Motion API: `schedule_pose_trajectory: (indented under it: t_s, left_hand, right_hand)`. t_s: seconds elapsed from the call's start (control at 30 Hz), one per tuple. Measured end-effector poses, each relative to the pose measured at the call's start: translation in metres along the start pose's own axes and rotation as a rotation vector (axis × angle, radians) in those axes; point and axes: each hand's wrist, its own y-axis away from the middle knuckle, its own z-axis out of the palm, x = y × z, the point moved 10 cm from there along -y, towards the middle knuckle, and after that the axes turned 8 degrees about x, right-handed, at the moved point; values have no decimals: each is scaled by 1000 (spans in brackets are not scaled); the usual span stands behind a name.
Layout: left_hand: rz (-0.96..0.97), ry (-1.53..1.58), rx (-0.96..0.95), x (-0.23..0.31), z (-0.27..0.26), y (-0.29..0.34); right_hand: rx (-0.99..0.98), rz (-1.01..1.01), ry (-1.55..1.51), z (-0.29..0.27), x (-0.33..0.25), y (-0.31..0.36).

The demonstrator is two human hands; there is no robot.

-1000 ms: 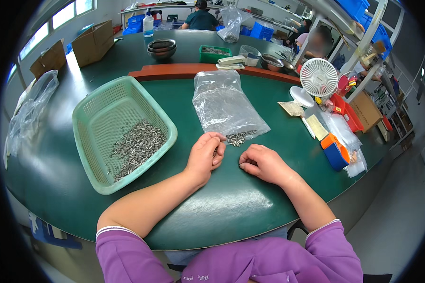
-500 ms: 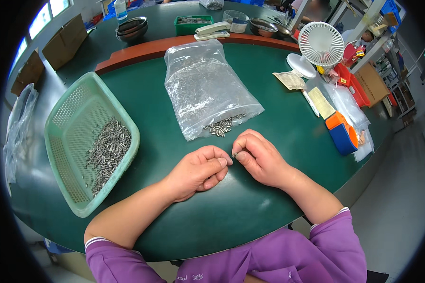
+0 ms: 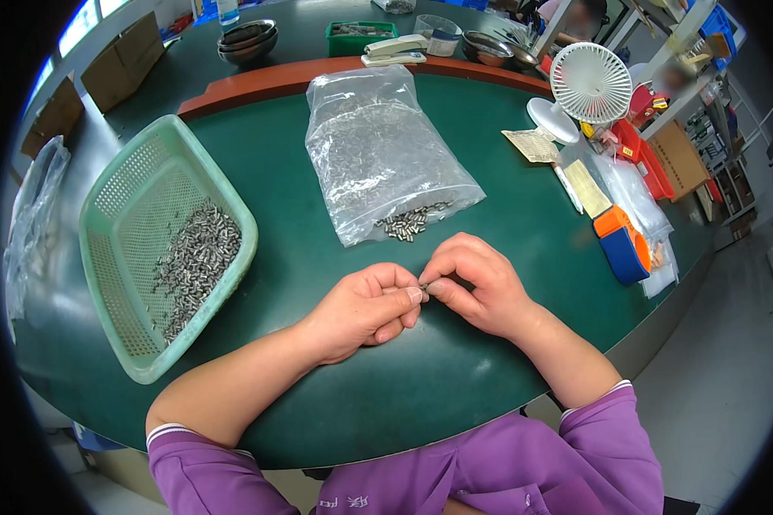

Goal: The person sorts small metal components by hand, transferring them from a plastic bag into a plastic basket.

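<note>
Over the green tabletop, my left hand [image 3: 371,314] and my right hand [image 3: 479,287] meet fingertip to fingertip. Both are closed in a pinch around a tiny metal piece [image 3: 424,289], mostly covered by the fingers; its exact kind is hard to make out. Just beyond them lies a clear plastic bag [image 3: 374,142], and small metal pins [image 3: 404,227] sit at its mouth. To the left stands a pale green mesh basket [image 3: 146,184] with a heap of similar short metal pins [image 3: 199,257] in it.
A white fan [image 3: 589,84] stands at the far right, near an orange and blue tape dispenser [image 3: 623,249] and red bins [image 3: 648,167]. A raised red-brown edge [image 3: 275,84] curves behind the bag. Beyond are a stapler [image 3: 395,50], a green tray [image 3: 359,41] and metal bowls [image 3: 247,41].
My right fingertips have moved slightly left and down, closing the small gap to my left fingertips. Both hands now meet at the tiny metal piece. The view has shifted a little.
</note>
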Motion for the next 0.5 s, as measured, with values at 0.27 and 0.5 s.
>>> schedule_pose_trajectory:
  t_s: [0.27, 0.5]
  left_hand:
    - [-1, -21, -11, 1, 2, 0]
    - [-38, -9, -58, -2, 7, 3]
  right_hand:
    - [0, -34, -64, -3, -1, 0]
    - [-95, 39, -157, 2, 4, 2]
